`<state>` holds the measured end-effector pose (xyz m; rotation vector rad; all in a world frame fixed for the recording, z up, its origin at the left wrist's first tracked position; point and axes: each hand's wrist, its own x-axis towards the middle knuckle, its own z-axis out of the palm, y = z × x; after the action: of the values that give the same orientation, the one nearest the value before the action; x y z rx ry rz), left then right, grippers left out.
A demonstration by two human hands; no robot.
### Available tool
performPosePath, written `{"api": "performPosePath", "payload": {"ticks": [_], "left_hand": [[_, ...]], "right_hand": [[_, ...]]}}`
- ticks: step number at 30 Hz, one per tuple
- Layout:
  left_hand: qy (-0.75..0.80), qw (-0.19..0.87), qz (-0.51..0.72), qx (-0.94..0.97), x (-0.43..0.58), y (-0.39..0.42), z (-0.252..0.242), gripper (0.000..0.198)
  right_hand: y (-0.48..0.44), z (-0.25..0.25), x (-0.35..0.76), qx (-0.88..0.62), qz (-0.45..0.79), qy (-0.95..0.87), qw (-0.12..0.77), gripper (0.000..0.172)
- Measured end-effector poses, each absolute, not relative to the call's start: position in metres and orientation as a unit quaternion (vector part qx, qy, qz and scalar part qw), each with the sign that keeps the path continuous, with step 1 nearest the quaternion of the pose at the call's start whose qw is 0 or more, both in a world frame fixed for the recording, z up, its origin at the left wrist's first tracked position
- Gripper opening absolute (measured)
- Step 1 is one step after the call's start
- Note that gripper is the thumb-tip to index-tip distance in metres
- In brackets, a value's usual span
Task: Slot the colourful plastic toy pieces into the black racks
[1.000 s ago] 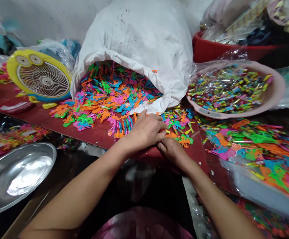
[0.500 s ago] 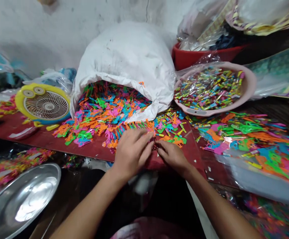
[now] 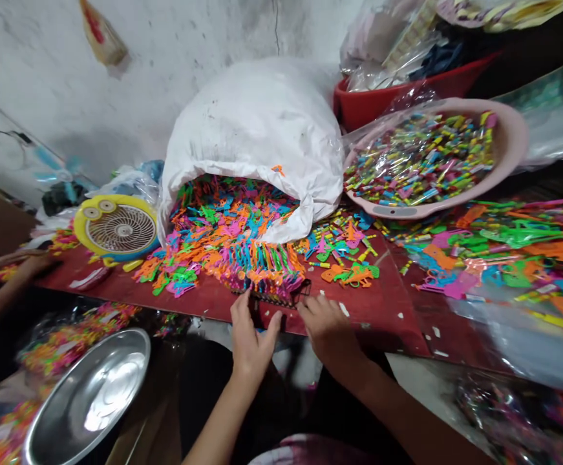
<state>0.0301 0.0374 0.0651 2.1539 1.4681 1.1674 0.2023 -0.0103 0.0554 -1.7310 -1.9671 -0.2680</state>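
Observation:
A dark wire rack (image 3: 291,298) packed with a row of small coloured plastic toy pieces (image 3: 266,268) stands on the red board (image 3: 388,313), in front of the heap spilling from a white sack (image 3: 262,123). My left hand (image 3: 251,339) lies just below the rack's left end, with fingers and thumb spread and the fingertips at its near edge. My right hand (image 3: 327,326) is below the rack's right end, its fingers curled down onto the board. What they pinch, if anything, is hidden.
A pink basin (image 3: 514,152) of small wrapped pieces and a red basin (image 3: 388,97) stand at the back right. More toy pieces (image 3: 509,252) cover the right side. A yellow fan (image 3: 116,229), a steel bowl (image 3: 87,394) and another person's hand (image 3: 24,263) are on the left.
Both my hands have pulled back from the heap toward the board's near edge and moved apart. The row of pieces in the rack now shows in front of them. The camera has tilted up and left.

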Motion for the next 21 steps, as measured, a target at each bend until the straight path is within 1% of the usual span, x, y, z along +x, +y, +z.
{"api": "performPosePath", "payload": {"ticks": [2, 4, 8, 10, 17, 21], "left_hand": [[0.505, 0.162, 0.411, 0.741, 0.027, 0.049, 0.063, 0.073], [0.504, 0.196, 0.412, 0.733, 0.022, 0.061, 0.06, 0.073], [0.499, 0.279, 0.392, 0.721, 0.007, 0.085, 0.057, 0.056], [0.484, 0.3, 0.379, 0.729, -0.002, 0.094, 0.056, 0.053], [0.478, 0.289, 0.342, 0.756, -0.018, 0.11, 0.048, 0.038], [0.481, 0.285, 0.343, 0.755, -0.017, 0.111, 0.051, 0.035]], "right_hand": [[-0.015, 0.053, 0.179, -0.617, -0.08, -0.734, 0.273, 0.017], [-0.017, 0.053, 0.156, -0.597, -0.065, -0.747, 0.285, 0.019], [-0.018, 0.056, 0.124, -0.582, -0.054, -0.766, 0.268, 0.032], [-0.017, 0.057, 0.118, -0.583, -0.046, -0.769, 0.257, 0.034], [-0.014, 0.05, 0.112, -0.566, -0.023, -0.785, 0.251, 0.034], [-0.011, 0.053, 0.118, -0.55, 0.032, -0.778, 0.302, 0.029]]}}
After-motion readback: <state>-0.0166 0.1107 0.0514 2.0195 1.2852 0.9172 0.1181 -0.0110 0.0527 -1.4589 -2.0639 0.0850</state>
